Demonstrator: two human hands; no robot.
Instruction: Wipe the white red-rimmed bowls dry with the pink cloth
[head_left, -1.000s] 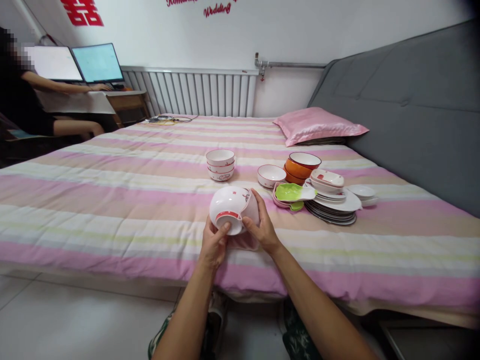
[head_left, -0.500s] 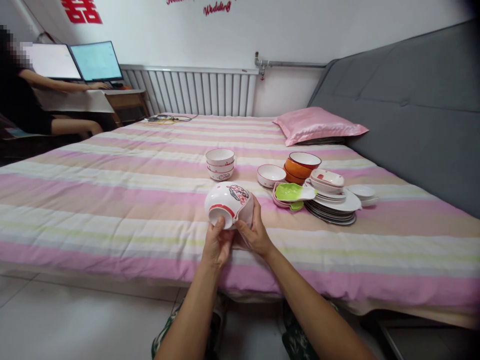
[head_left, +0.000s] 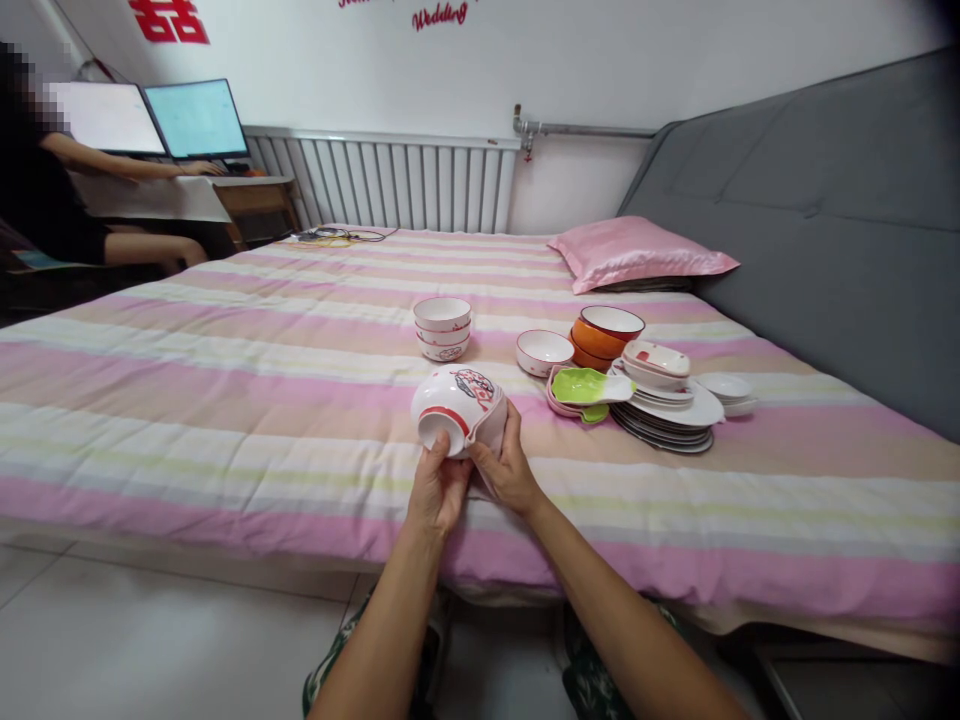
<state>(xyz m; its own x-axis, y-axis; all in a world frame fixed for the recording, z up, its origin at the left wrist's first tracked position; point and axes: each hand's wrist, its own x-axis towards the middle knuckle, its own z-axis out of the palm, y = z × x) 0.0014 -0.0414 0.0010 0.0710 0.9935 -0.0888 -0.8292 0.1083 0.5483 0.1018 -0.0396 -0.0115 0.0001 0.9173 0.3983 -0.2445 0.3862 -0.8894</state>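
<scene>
A white bowl (head_left: 439,390) with a red foot ring and a printed figure is tilted on its side above the bed's front part, its base toward me. My left hand (head_left: 439,485) grips it from below, thumb on the foot. Closed around the bowl's right side, my right hand (head_left: 514,470) presses a pale pink cloth (head_left: 491,430) against it. Part of the cloth hangs under the hands. Just beyond is a stack of matching white bowls (head_left: 442,330), and a single white bowl (head_left: 544,352) sits to its right.
Orange bowls (head_left: 596,340), a green leaf-shaped dish (head_left: 585,385) and piled plates (head_left: 675,430) stand on the right of the striped bed (head_left: 225,420). A pink pillow (head_left: 637,250) lies behind them. At the far left a person (head_left: 45,190) sits by two monitors (head_left: 196,118).
The bowl has turned slightly in my hands, so its printed figure sits a little differently. Both hands keep their hold; the view has shifted slightly.
</scene>
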